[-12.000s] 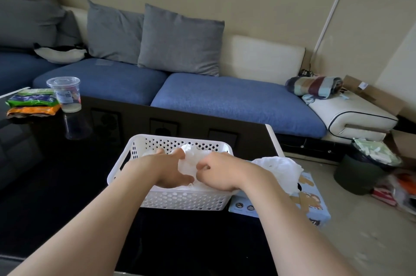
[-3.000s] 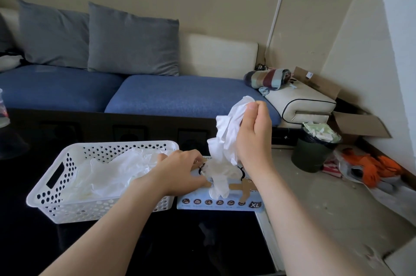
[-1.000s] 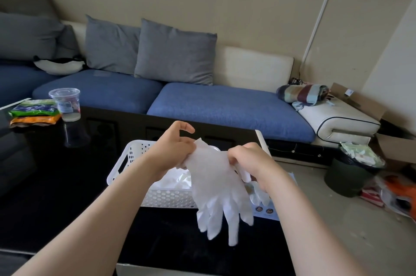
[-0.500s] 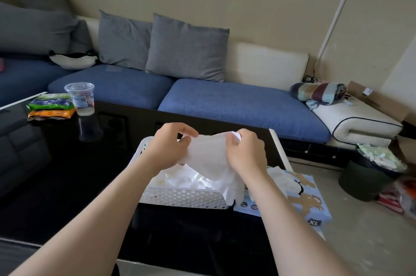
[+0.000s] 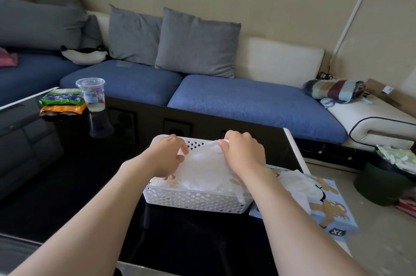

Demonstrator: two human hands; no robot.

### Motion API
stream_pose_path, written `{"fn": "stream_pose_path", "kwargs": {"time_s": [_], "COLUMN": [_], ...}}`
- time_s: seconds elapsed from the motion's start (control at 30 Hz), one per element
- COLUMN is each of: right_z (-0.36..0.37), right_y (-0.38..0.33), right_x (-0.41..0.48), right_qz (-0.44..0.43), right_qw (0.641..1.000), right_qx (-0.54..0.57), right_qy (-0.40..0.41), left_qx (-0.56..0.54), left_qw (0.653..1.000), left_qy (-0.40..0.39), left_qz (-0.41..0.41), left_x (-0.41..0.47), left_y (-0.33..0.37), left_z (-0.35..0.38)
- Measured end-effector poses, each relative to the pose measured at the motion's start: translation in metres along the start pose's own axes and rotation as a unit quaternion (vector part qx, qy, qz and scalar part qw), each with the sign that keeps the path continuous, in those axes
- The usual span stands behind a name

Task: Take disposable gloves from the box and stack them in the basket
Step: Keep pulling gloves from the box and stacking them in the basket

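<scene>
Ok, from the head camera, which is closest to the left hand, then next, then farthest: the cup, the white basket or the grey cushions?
1. White basket, right under the left hand, which grips a glove.
2. Cup, far left on the table.
3. Grey cushions, back on the sofa.

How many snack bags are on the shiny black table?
2. The green bag lies on top of the orange bag, at the far left, right beside the plastic cup. Another could be hidden under them.
</scene>
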State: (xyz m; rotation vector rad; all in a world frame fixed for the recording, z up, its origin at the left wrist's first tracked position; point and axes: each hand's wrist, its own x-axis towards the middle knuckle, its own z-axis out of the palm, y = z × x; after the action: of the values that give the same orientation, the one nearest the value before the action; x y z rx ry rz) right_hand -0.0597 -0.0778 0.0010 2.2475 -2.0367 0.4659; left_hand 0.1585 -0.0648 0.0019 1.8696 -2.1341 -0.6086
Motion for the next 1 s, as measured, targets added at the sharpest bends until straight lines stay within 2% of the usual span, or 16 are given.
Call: {"fn": "stream_pose_path", "kwargs": {"time_s": [0.13,0.27,0.33,0.4,0.5,0.6,0.7,0.87,1.0], "right_z": [0.005,-0.001,-0.012,-0.020,-0.021,-0.017,-0.010,-0.010,-0.014], "right_y": [-0.002,-0.004,-0.009,-0.014,-0.013,-0.009,-0.011,-0.015,-0.012], "right_x": [0.002,0.005,0.001,-0.004,-0.011,-0.013,-0.014,-0.019,-0.016], "right_qz": [-0.019,-0.109,-0.137,-0.127,-0.108,-0.090,-0.071,-0.073,-0.061], "right_qw": [0.999,0.993,0.989,0.976,0.959,0.949,0.944,0.950,0.945], "right_qx": [-0.024,-0.006,0.051,0.088,0.044,0.033,0.006,-0.071,-0.050], "right_qy": [0.019,0.039,-0.033,-0.151,-0.260,-0.299,-0.322,-0.295,-0.317], "left_qx": [0.014,0.106,0.125,0.149,0.158,0.132,0.094,0.097,0.125], "left_qw": [0.999,0.994,0.992,0.987,0.982,0.984,0.991,0.985,0.976], "left_qy": [-0.025,-0.008,0.019,0.045,0.013,-0.053,-0.075,-0.144,-0.177], "left_qz": [-0.022,0.004,0.011,0.049,0.106,0.108,0.066,0.006,-0.009], "left_x": [0.004,0.007,0.007,0.008,0.006,0.007,0.010,0.010,0.008], "left_y": [-0.007,-0.011,-0.009,-0.004,0.009,0.012,0.005,-0.007,-0.005], "left_z": [0.000,0.001,0.000,-0.002,-0.001,0.009,0.017,0.020,0.017]}}
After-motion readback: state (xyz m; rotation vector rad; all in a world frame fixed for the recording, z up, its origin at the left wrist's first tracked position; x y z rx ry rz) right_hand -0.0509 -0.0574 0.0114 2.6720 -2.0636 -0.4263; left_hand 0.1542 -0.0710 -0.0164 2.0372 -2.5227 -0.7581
